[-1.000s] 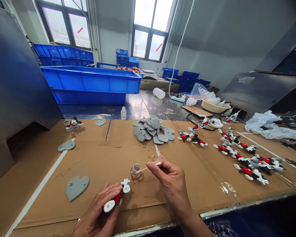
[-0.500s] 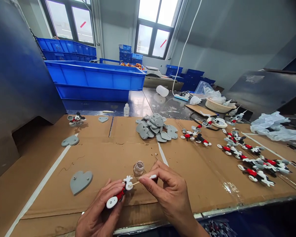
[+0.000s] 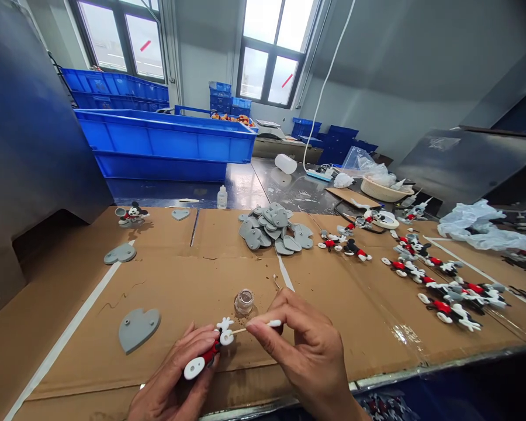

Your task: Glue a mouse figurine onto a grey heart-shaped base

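Looking light, stiff and perhaps slippery, the figurine (image 3: pixel 210 353), best gripped around its body, is held near the counter (image 3: pixel 83 362) edge by the curled left hand (image 3: pixel 175 367); a swab (image 3: pixel 274 323) is pinched in the right hand (image 3: pixel 309 345), its stick seemingly touching one white foot (image 3: pixel 227 338).

Cardboard (image 3: pixel 368 310) is covering the near part of the metal tabletop (image 3: pixel 241 181). On cardboard: clear jar (image 3: pixel 244 302) is standing mid-sheet; grey hearts (image 3: pixel 269 228) are lying heaped behind, three more scattered at left; red-and-black figures (image 3: pixel 442 307) are lying grouped at right.
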The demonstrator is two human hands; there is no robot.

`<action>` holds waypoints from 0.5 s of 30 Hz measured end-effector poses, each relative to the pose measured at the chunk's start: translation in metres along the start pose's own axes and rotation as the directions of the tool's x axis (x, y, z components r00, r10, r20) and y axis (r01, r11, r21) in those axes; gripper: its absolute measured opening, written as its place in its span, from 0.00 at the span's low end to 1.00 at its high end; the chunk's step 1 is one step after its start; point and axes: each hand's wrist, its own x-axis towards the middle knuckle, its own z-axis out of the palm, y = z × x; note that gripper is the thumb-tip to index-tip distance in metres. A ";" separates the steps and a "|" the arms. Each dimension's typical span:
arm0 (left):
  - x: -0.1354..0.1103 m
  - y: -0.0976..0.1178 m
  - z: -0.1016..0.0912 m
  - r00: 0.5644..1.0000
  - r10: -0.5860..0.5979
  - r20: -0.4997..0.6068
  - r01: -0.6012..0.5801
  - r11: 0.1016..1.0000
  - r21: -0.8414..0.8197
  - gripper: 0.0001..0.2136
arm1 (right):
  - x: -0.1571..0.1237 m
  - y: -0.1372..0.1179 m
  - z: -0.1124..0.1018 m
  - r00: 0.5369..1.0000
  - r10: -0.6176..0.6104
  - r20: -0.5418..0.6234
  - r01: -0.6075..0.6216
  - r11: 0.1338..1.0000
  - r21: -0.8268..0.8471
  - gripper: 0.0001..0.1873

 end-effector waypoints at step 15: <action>-0.002 -0.003 0.000 1.000 0.028 -0.014 -0.028 1.000 0.000 0.17 | 0.006 0.058 0.003 0.963 0.242 -0.115 -0.247 0.969 -0.029 0.14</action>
